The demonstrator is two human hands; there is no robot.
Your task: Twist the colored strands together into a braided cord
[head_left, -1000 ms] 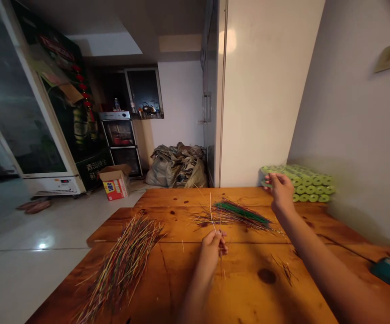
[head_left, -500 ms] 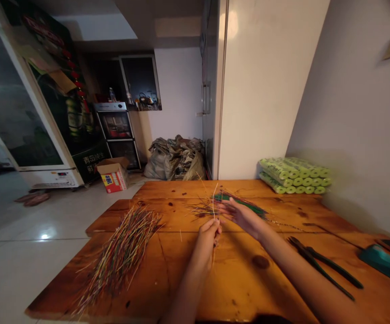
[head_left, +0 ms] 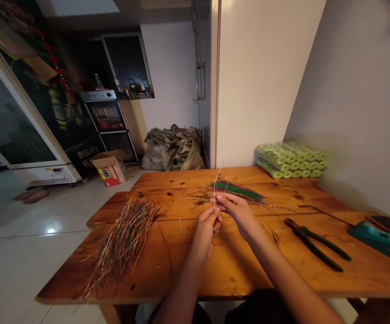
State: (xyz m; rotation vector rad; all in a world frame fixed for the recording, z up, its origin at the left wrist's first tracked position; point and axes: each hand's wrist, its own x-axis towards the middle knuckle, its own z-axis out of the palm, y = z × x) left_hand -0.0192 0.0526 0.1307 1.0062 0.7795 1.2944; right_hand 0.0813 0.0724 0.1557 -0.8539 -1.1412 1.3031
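Observation:
My left hand (head_left: 209, 223) pinches a few thin pale wire strands (head_left: 215, 183) that stick up from its fingers. My right hand (head_left: 236, 211) meets it over the middle of the wooden table (head_left: 235, 265), fingertips closed on the same strands. Just beyond both hands lies a small heap of green and mixed-colour wires (head_left: 235, 191). A larger loose pile of multicoloured wires (head_left: 124, 238) spreads across the table's left side.
Dark-handled pliers (head_left: 311, 243) lie on the table to the right, with a teal tool (head_left: 380, 237) at the right edge. Green rolls (head_left: 291, 158) are stacked against the wall. A cardboard box (head_left: 111, 168) and sacks (head_left: 171, 148) sit on the floor beyond.
My right hand came back from the green rolls at the far right to meet my left hand on the strands. The view tilted down, bringing the pliers into sight.

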